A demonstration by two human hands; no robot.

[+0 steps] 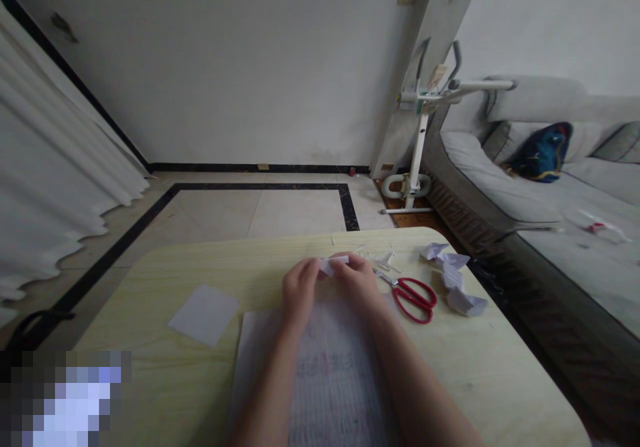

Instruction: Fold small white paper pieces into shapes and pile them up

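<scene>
A small folded piece of white paper [327,266] is held between my two hands above the far part of the table. My left hand [299,287] pinches its left side, and my right hand [357,279] grips its right side with thumb and fingers. Beneath my forearms lies a sheet or pad of lined paper with writing [330,373]. Just right of my right hand rest scissors with red handles [416,300], their blades partly hidden by the hand. Thin paper scraps [387,260] lie beyond them.
A square of white paper [205,315] lies on the left of the wooden table [150,380]. Several folded paper pieces [454,277] form a row near its right edge. A sofa [575,213] and white exercise equipment [417,147] stand beyond; a white curtain [45,153] hangs at left.
</scene>
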